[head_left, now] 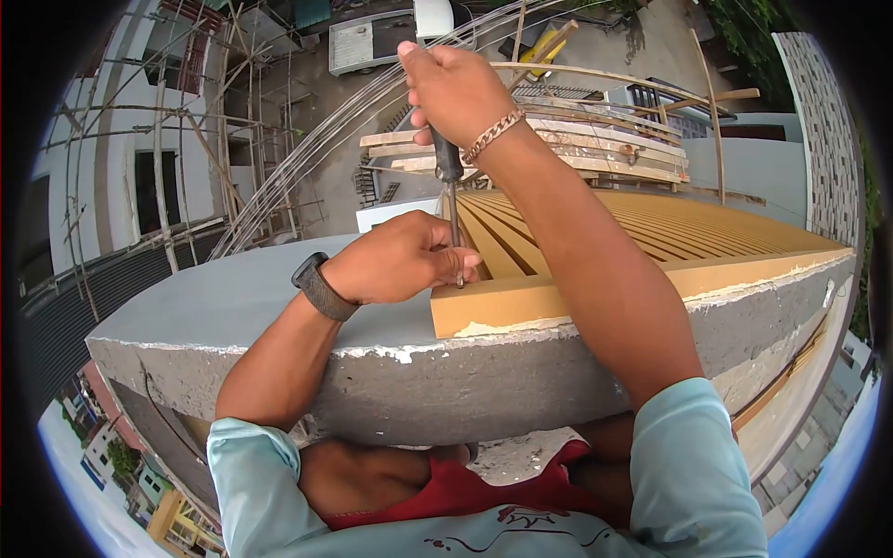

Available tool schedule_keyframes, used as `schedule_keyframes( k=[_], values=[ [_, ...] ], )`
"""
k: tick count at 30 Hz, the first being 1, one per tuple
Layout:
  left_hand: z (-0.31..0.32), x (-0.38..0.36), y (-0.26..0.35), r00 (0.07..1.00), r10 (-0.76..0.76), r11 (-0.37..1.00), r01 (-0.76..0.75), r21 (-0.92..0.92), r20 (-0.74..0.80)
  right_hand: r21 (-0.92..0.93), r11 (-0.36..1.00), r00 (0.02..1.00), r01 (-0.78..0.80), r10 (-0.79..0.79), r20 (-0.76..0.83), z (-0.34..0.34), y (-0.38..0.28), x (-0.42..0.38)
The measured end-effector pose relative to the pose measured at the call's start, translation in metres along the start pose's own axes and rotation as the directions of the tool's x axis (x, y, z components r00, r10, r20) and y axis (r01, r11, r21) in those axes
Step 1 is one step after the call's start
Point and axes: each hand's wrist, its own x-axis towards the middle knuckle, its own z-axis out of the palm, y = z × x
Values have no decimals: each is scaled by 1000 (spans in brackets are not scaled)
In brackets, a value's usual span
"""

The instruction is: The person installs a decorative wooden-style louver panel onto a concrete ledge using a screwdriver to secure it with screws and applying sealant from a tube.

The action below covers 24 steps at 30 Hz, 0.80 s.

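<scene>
A screwdriver (448, 160) with a dark handle stands nearly upright over the end of a yellow-brown slatted frame (577, 298). My right hand (454, 91) is wrapped round its handle, with a bracelet on the wrist. Lower down, my left hand (409, 259) pinches around the shaft near the tip, just above the frame's top face; a dark watch (321, 286) is on that wrist. The tip meets the frame near its left end, where a small screw head seems to show between the fingers. The frame lies along a concrete ledge (465, 391) with chipped white edges.
Grey wall top (233, 288) extends to the left of the frame. Beyond the ledge is a drop to a yard with stacked wooden planks (595, 149), a parked truck (372, 42) and cables running diagonally. Pole scaffolding (233, 121) stands at the left, a tiled wall (819, 139) at the right.
</scene>
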Motion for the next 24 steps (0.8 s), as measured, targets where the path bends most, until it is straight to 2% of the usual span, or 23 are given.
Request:
schedule_keyframes(
  k=[1,2,4,5,6,7,8,10,11,12,13,14,15,17,18,19,20,21,22,23,24],
  values=[
    [0,0,0,1000,-16,1000,16,27,11,-160,986,997,51,-59,-47,0,-4,-2],
    [0,0,1,1000,-16,999,15,28,12,-160,986,997,51,-59,-48,0,-5,-2],
    [3,-1,1,1000,1,1000,-1,18,-21,-6,999,999,36,-36,-14,1,-6,-1],
    [3,-2,1,1000,2,1000,-1,20,-22,-5,999,999,38,-38,-14,-2,-5,1],
    [3,-2,1,1000,15,999,-14,29,-21,240,968,972,-73,15,235,-7,-3,6],
    [2,-3,1,999,28,999,-27,38,-19,435,869,881,-235,1,474,-11,0,11],
    [2,-3,-3,1000,25,999,-25,42,-14,440,867,883,-233,-1,470,-13,6,16],
    [3,-1,-10,987,154,987,-156,-46,-33,632,684,760,-364,-174,626,-15,12,18],
    [3,0,-11,987,159,986,-161,-51,-37,626,688,758,-366,-170,630,-14,15,19],
    [2,1,-8,996,88,995,-89,-42,-24,450,876,919,-174,-19,393,-6,12,12],
    [1,0,-6,1000,13,999,-14,-33,-13,173,984,995,-49,34,89,0,10,7],
    [1,-1,-4,1000,12,999,-13,-39,-21,-22,999,999,35,-34,30,0,9,6],
    [1,-2,-1,999,29,999,-30,-17,-19,-22,999,999,34,-33,37,1,5,2],
    [1,-3,3,999,45,999,-45,6,-9,-208,977,999,35,-40,-20,2,-9,-8],
    [1,-4,5,1000,18,999,-17,45,-15,-207,978,999,33,-38,-21,1,-12,-8],
    [1,-4,7,1000,-8,996,10,84,-24,15,999,1000,-31,31,-3,1,-15,-8],
    [0,-6,11,1000,-10,996,12,85,-24,237,967,995,-99,95,30,1,-15,-8],
    [0,-8,16,999,-26,996,27,85,-20,239,966,995,-100,96,30,-4,-12,-2],
    [-1,-9,19,999,-41,995,42,88,-15,422,881,926,-212,43,375,-13,-6,7],
    [0,-7,15,999,-42,995,43,93,-12,533,761,752,-371,-91,653,-19,1,15],
    [1,-5,8,999,41,998,-40,51,-19,537,758,755,-369,-92,649,-19,5,15]
  ],
)
